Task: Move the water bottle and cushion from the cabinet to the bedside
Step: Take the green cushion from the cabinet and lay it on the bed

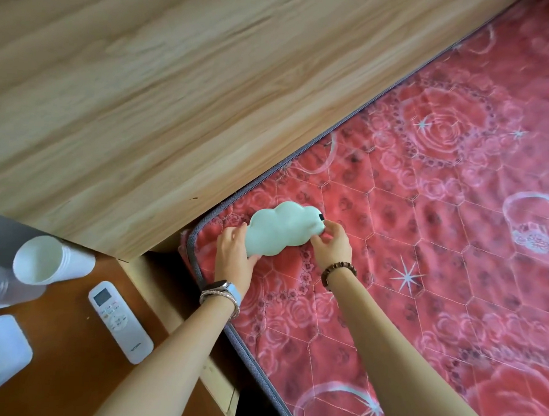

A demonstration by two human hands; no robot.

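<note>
red quilted mattress (pixel 425 215) fills frame right; left hand (pixel 232 253) and right hand (pixel 331 242) pinch the cloud cushion (pixel 281 232) ends, likely to square it by the upper-left headboard (pixel 145 105).

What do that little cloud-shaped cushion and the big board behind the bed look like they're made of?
The cloud-shaped cushion looks like soft matte fabric, pale mint, with puffy rounded lobes; its filling can't be seen. The board looks like light wood or a wood-grain laminate, smooth with streaky grain; which of the two can't be told.
</note>
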